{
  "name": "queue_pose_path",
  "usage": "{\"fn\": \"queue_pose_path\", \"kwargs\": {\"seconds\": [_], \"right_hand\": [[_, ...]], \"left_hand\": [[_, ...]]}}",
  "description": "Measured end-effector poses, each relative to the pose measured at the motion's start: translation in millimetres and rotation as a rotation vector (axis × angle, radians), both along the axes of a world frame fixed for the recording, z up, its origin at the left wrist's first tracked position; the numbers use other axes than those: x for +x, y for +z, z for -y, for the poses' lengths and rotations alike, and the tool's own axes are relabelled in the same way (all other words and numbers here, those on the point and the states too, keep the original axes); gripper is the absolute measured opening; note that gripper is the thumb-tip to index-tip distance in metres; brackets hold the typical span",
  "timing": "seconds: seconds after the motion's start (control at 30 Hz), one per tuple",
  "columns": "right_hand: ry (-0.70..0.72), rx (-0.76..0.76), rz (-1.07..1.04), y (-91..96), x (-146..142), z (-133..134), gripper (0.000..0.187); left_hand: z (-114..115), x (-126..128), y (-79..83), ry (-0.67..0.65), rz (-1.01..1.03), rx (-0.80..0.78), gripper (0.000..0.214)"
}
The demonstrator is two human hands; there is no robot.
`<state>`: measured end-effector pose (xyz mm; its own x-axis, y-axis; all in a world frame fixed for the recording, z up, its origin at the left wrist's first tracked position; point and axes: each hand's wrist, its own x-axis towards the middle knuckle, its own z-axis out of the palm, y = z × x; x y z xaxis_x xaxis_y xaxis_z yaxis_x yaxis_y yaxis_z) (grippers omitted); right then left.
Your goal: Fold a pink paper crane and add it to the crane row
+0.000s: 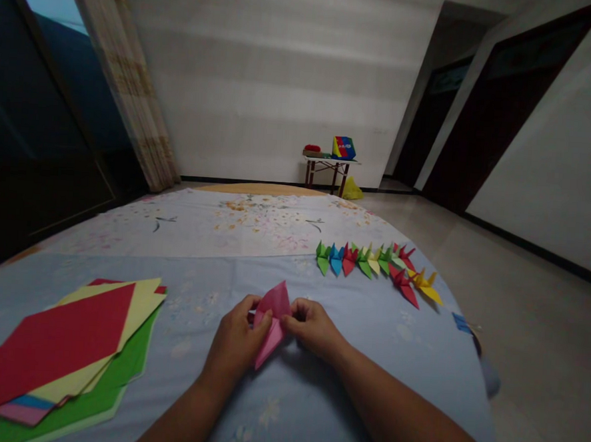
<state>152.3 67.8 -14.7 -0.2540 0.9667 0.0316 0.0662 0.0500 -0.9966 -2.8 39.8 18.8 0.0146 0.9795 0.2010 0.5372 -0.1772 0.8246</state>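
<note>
A partly folded piece of pink origami paper (276,301) is held between both hands above the blue cloth. My left hand (237,334) grips its left side, the thumb lying across the front of the folds. At the right edge, my right hand (314,325) pinches the paper between thumb and bent fingers. The paper stands tilted, with a pointed top and a pointed lower end. Beyond my right hand, several folded paper cranes (349,259) in green, blue, red and yellow sit in a row.
On the left lies a stack of coloured paper sheets (73,334), red on top. A flowered cloth (184,234) and a blue cloth (184,401) cover the round table. A small side table (329,162) with a colourful box (343,148) stands by the far wall.
</note>
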Motion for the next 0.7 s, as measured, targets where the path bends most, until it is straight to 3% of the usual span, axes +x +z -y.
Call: {"fn": "queue_pose_path", "kwargs": {"seconds": [0.37, 0.53, 0.7], "right_hand": [[0.078, -0.012, 0.05, 1.8, 1.0, 4.4, 0.01], [0.096, -0.017, 0.042, -0.9, 1.1, 3.0, 0.01], [0.06, -0.045, -0.026, -2.2, 3.7, -2.3, 0.013]], "left_hand": [[-8.1, -3.8, -7.1, -0.029, 0.157, 0.073, 0.023], [-4.4, -3.4, -5.3, -0.02, 0.044, 0.143, 0.02], [-2.3, -1.1, -1.4, -0.007, 0.014, 0.083, 0.021]]}}
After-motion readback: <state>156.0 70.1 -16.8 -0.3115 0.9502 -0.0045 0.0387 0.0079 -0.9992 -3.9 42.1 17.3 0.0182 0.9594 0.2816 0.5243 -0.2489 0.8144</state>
